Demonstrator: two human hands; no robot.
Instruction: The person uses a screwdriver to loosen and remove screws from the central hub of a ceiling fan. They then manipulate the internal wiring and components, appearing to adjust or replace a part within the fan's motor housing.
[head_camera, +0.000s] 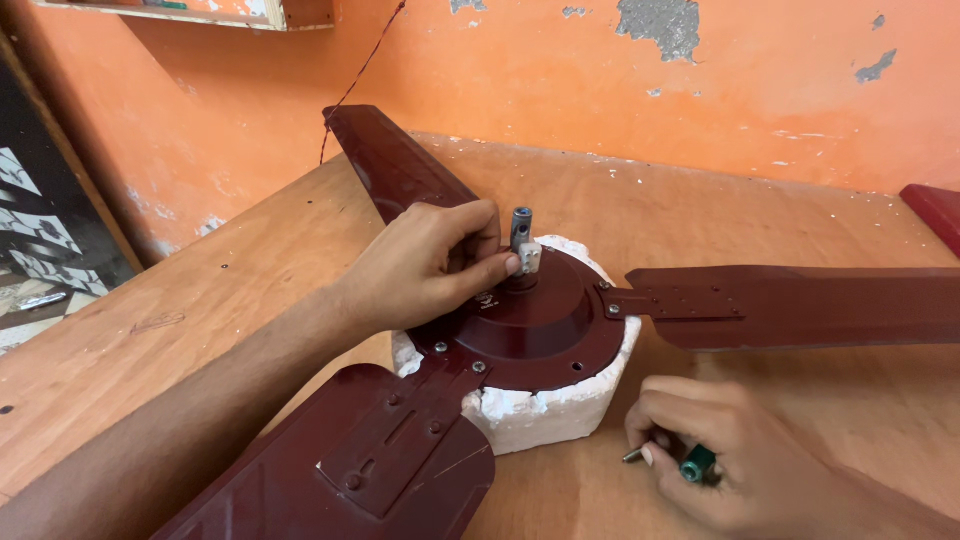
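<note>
Shaft (521, 232) stands upright at the fan hub (530, 325) on the bench (250, 280); left hand (420, 265) pinches the white block (530, 258) beside it. Right hand (700, 445), near right, clenches what is probably a screwdriver (690, 465).

maroon fan (530, 330), white foam block (545, 410), perhaps green-handled tool (697, 464)

The dark maroon metal ceiling fan blade on the right (800, 305) runs off the right edge, so its tip is out of view. The near maroon blade (350, 470) is cut by the bottom edge. The far maroon blade (395, 165) disappears under the left hand (420, 265), which covers its root. The white foam block (545, 410) is mostly hidden beneath the maroon round motor housing (530, 325). The right hand (715, 450) encloses a green-handled tool (697, 464); its tip is too small to tell.
</note>
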